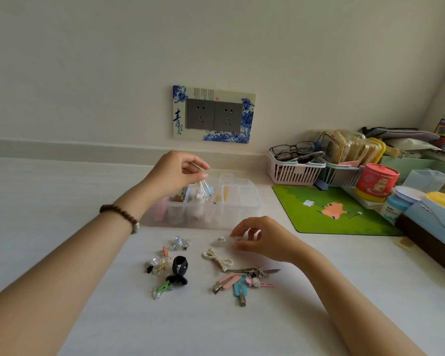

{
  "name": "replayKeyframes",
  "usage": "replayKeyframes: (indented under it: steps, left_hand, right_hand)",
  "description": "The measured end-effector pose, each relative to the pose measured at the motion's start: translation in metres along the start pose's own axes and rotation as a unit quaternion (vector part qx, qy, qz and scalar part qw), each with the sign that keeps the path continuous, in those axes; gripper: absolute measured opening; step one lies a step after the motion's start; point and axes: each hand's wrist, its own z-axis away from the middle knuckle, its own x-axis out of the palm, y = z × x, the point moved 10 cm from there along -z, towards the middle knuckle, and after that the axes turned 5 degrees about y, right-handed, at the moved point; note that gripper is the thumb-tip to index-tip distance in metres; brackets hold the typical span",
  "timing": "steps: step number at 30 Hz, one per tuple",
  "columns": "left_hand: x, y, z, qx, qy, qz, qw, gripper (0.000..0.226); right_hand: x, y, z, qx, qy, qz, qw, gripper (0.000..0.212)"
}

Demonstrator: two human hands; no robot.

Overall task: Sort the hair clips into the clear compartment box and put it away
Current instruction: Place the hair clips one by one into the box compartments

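Observation:
The clear compartment box (244, 201) stands open on the white table, with clips in its left and middle compartments. My left hand (176, 172) hovers over the box's middle and pinches a clear hair clip (206, 188) that hangs down above a compartment. My right hand (263, 238) rests on the table in front of the box, fingers shut on a white clip with a small face (228, 239). Loose clips lie nearer me: a black claw clip (179, 271), a cream bow clip (217, 259), pink and blue flat clips (238, 285), clear bead clips (161, 264).
A green mouse mat (337, 211) lies right of the box. Behind it stand a pink basket with glasses (292, 167), a red tub (376, 182) and other clutter. A wall socket (213, 114) is straight ahead.

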Motion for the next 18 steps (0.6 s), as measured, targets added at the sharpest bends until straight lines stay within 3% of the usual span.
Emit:
replayKeyframes:
  steps: [6, 14, 18]
  left_hand:
    - [0.054, -0.016, -0.005, -0.010, -0.089, -0.045, 0.995, 0.014]
    - [0.021, -0.018, 0.011, 0.037, 0.015, -0.181, 0.983, 0.028]
    - [0.010, -0.029, 0.039, 0.080, 0.034, -0.254, 0.963, 0.036]
  right_hand:
    - [0.000, -0.001, 0.000, -0.004, -0.001, 0.008, 1.000, 0.018]
    - [-0.001, -0.007, 0.002, -0.024, 0.003, -0.015, 1.000, 0.018]
    - [-0.022, -0.022, 0.002, -0.037, 0.062, -0.145, 0.987, 0.027]
